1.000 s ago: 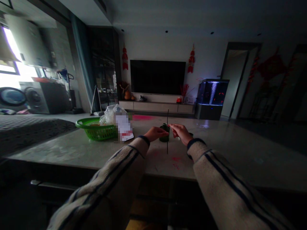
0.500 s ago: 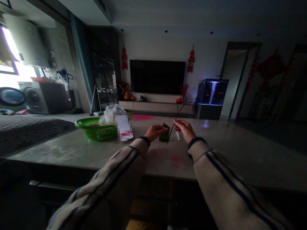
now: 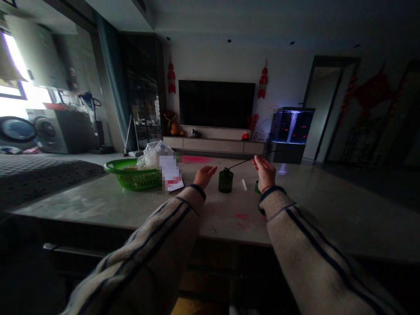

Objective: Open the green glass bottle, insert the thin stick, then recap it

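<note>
Nearest, on the bench (image 3: 92, 203), pink smears (image 3: 242, 216) on the near side of both hands. Then left hand (image 3: 206, 176), slack, fingers pointing inward, nothing seen held. Opposite, right hand (image 3: 265, 171) pinching a thin dark stick (image 3: 241, 162) at a low slant. Between the hands, nearer the left, green bottle (image 3: 225, 182) standing upright, untouched. Stick's lower end at the bottle's mouth; impossible to tell whether inside or merely in line. Step in hand, at a guess: working the stick at that mouth. Called for next, probably: steady pinch, careful aim of the tip, no knock against the neck. White stick (image 3: 244, 185) lying just left of the right hand; green object (image 3: 257, 187) partly hidden by that hand. Left of the left hand, green basket (image 3: 138, 180). Far beyond the right hand, lit fish tank (image 3: 292, 127).
</note>
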Motion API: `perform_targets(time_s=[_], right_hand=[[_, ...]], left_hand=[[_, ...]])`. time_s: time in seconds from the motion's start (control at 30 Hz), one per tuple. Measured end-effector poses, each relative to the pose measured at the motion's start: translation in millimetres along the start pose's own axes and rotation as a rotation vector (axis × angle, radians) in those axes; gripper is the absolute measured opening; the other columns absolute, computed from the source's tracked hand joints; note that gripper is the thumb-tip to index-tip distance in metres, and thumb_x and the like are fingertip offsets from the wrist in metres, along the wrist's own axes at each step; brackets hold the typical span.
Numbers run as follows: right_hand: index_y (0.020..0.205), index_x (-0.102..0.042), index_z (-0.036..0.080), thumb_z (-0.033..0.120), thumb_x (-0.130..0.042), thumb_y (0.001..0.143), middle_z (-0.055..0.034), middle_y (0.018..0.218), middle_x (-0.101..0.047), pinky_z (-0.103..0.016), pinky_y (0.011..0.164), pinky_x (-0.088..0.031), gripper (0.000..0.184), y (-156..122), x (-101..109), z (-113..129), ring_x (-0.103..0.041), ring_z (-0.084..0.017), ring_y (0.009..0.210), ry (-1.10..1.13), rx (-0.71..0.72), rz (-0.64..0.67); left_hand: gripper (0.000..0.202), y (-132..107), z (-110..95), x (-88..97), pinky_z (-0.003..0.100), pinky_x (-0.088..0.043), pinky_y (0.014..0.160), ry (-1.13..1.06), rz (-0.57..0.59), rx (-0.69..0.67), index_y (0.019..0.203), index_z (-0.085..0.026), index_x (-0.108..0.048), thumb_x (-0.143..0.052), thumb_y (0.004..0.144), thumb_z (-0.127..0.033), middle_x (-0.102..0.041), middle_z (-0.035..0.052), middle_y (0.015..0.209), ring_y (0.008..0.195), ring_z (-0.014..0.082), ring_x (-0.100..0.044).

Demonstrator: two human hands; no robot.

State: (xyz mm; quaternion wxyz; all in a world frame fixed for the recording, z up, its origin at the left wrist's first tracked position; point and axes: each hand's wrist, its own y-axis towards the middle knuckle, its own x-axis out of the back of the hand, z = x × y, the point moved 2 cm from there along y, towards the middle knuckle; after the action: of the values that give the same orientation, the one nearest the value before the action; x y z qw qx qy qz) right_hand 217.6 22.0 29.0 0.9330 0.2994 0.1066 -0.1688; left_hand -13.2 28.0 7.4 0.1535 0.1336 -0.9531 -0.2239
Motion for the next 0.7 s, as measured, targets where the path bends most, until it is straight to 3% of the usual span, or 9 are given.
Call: perform_targets(time_s=[0.17,0.3,0.7], right_hand=[[0.087,-0.06,0.012,0.049,-0.062,0.059,-0.0099,0.086,-0.067,-0.024,0.063,-0.047,0.047,-4.6,-3.3,6.4,-0.062,-0.016,0.079,0.096,-0.036,-0.057],[0.086,-0.06,0.011,0.044,-0.065,0.058,-0.0098,0.084,-0.067,-0.024,0.066,-0.047,0.043,-5.3,-4.9,6.9,-0.062,-0.016,0.08,0.146,-0.022,-0.054],[0.077,-0.063,0.012,0.043,-0.066,0.058,-0.0081,0.078,-0.068,-0.03,0.077,-0.047,0.036,-8.1,-22.3,-7.2,-0.062,-0.016,0.078,0.09,0.056,0.177]], left_hand=[[0.051,-5.3,4.1,-10.8,0.027,-0.043,0.071,-0.088,0.133,0.111,0.089,-0.013,-0.059,-0.072,0.052,-0.046,-0.064,0.006,0.079,0.075,0.0147,-0.059],[0.06,-11.5,7.1,-20.6,0.032,-0.045,0.076,-0.148,0.265,0.206,0.092,-0.013,-0.056,-0.079,0.043,-0.039,-0.064,0.0067,0.084,0.079,0.0175,-0.061],[0.059,-13.3,9.8,-22.4,0.038,-0.046,0.078,-0.104,0.262,0.182,0.093,-0.013,-0.055,-0.081,0.043,-0.03,-0.064,0.0056,0.081,0.078,0.0195,-0.062]])
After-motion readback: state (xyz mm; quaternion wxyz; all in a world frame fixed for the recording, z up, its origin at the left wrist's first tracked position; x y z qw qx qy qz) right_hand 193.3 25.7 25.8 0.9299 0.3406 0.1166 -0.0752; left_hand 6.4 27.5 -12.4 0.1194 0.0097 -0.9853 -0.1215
